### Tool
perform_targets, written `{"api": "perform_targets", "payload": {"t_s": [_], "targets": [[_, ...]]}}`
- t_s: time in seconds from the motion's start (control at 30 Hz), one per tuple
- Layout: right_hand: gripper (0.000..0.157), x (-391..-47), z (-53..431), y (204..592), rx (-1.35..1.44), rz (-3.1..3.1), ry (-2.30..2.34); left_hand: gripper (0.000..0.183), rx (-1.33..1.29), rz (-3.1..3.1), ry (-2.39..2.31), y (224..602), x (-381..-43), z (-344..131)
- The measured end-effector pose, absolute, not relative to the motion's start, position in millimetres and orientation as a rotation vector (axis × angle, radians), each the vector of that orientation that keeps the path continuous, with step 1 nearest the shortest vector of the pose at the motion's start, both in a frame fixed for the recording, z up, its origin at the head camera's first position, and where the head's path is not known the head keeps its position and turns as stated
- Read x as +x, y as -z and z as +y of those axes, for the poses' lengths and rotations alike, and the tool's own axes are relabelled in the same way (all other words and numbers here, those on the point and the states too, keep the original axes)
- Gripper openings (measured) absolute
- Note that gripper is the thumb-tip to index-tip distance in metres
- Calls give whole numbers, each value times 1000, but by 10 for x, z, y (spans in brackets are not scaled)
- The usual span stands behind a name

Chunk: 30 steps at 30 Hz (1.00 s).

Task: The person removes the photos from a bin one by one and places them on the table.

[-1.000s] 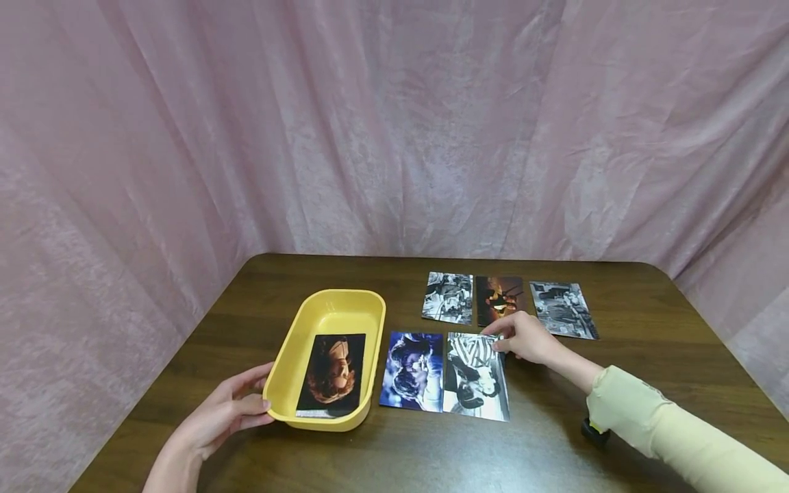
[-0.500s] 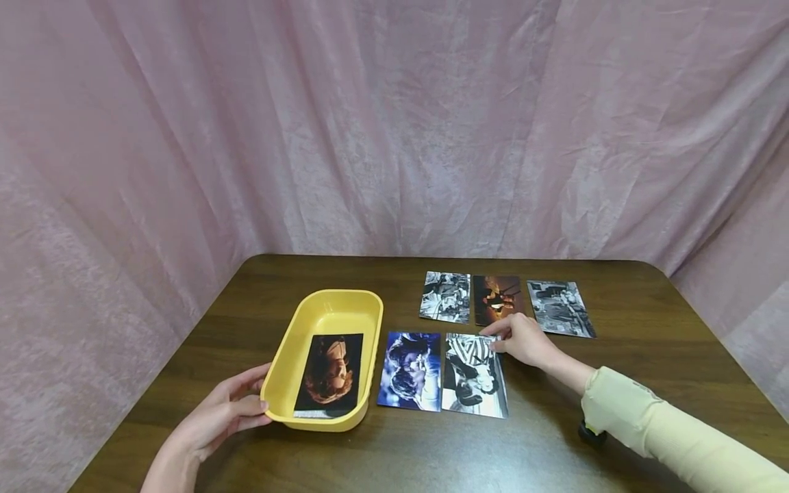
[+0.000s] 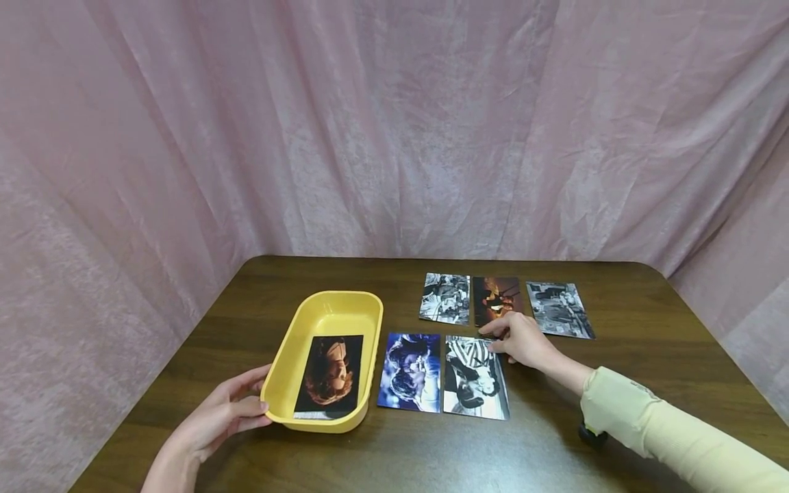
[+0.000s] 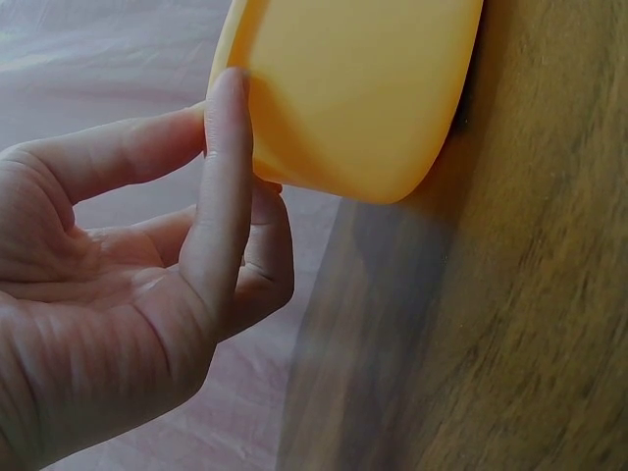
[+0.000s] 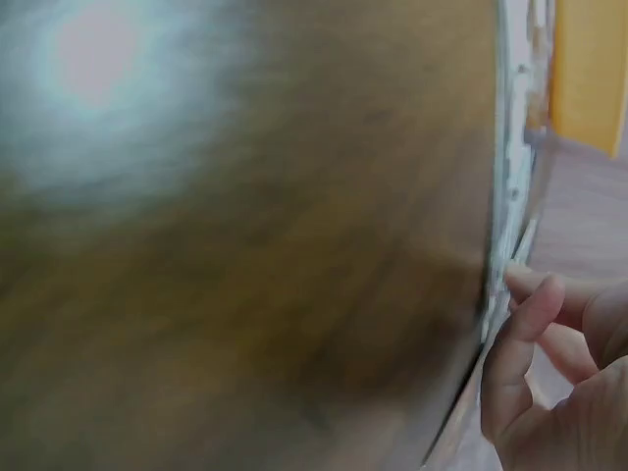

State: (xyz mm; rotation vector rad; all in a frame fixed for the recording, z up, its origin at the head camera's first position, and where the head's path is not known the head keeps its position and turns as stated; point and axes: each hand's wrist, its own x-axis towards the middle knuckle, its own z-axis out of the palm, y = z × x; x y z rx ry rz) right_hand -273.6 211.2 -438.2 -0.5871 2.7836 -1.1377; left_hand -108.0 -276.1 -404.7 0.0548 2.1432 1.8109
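Observation:
In the head view, my left hand [image 3: 216, 414] grips the near left corner of a yellow plastic tub [image 3: 280, 356], thumb and fingers on either side of its rim. The left wrist view shows the tub's smooth outer wall [image 4: 363, 88] beyond my fingers. Inside lies a dark portrait photo [image 3: 333, 376], picture side up. My right hand [image 3: 520, 340] pinches the far right corner of a black-and-white photo [image 3: 474, 380] on the table, thumb and index close together at its edge. Directly left of it is a blue-toned photo [image 3: 409, 373].
Farther back on the brown wooden table [image 3: 641, 363], a black-and-white photo [image 3: 445, 299], an orange-and-dark photo [image 3: 493, 298] and a grey photo [image 3: 559, 309] form a row. A pink curtain [image 3: 394, 137] hangs behind the table.
The view shifts slightly. Both hands keep their places, the left at the tub's rim and the right at the corner of the black-and-white photo.

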Motion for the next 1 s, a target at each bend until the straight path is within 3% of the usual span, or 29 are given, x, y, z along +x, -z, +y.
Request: {"api": "perform_targets", "payload": {"t_s": [0.47, 1.0], "targets": [[31, -3014, 1577, 3924, -767, 2621, 1189, 78, 48, 2119, -1824, 4041, -1077, -2738], [26, -3207, 293, 3441, -916, 2555, 1246, 76, 38, 2116, -1836, 4037, -1108, -2692]]}}
